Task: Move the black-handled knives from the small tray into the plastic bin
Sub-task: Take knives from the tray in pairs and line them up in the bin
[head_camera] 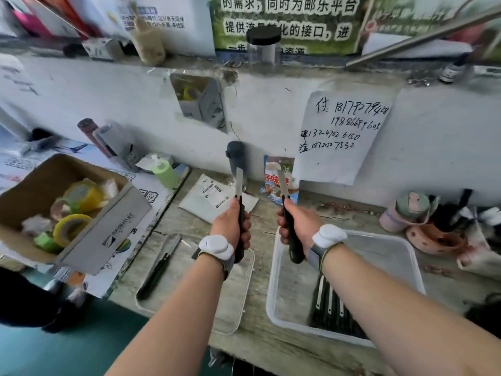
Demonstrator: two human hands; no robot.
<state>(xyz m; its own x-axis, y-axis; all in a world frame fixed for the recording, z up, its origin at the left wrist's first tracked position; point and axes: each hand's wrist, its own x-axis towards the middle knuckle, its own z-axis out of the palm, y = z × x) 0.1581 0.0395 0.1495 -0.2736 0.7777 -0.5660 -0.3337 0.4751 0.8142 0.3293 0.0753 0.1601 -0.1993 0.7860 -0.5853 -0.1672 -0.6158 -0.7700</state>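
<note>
Above the small tray (235,302) and plastic bin (385,248), each hand (left (230,226), right (298,226)) grips one upright knife.

Your forearms are bare, with no sleeves. Each wrist wears a grey strap carrying a rounded white device: left wristband (216,246) at 9 o'clock, right wristband (328,236) at 3 o'clock.

A single wide-angle view looks from the person's head, forward and down onto the table (271,346), close above both forearms, which enter from the bottom edge. It faces a white wall (271,115) at the table's far side. The wide lens bends straight lines near the frame edges.
</note>
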